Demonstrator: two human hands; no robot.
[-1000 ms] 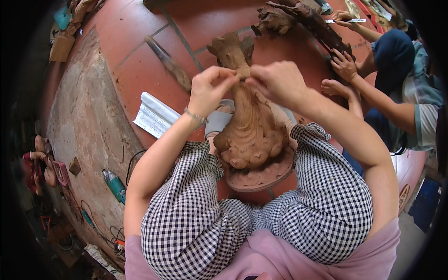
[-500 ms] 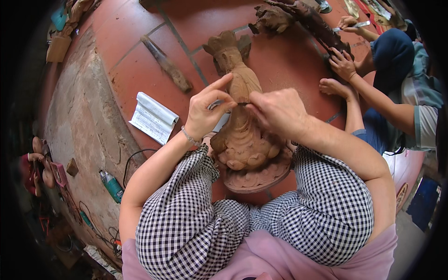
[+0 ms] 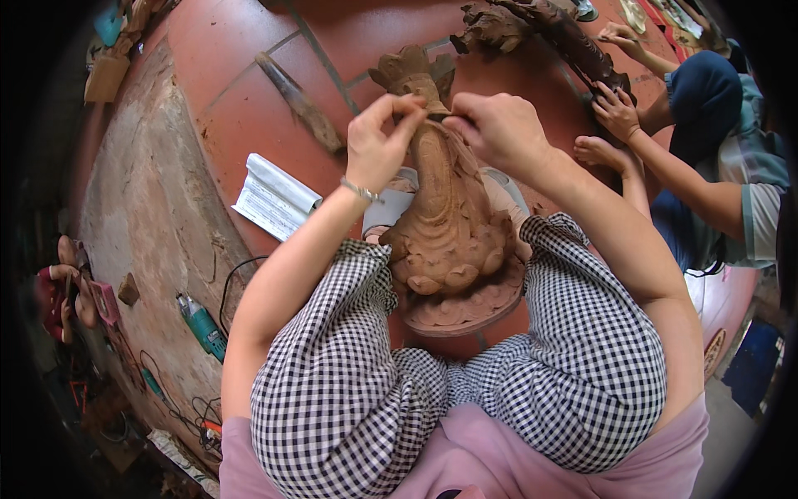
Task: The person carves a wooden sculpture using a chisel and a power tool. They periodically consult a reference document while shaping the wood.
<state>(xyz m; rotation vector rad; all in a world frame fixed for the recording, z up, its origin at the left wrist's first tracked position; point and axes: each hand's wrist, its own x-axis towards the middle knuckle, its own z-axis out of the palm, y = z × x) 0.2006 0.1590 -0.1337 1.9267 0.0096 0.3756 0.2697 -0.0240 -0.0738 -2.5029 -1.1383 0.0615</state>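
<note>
Both hands (image 3: 378,143) (image 3: 501,129) moved up the carving (image 3: 443,212), floor tiles (image 3: 492,76) beyond its edge, fingers pinching a strip (image 3: 440,116).

We count two bare hands of the wearer, one left hand (image 3: 384,137) and one right hand (image 3: 499,129), with one carved statue (image 3: 453,249) and, as far as the blurred view lets us tell, one thin dark strip (image 3: 439,115) between the fingers. To the left we find one folded sheet (image 3: 277,200), one tapered wooden piece (image 3: 299,101) farther off, one green power tool (image 3: 200,327) nearer and one cardboard box (image 3: 106,79) at the far left. On the right we count one co-worker (image 3: 715,166), with two hands and one bare foot (image 3: 600,152) showing.
</note>
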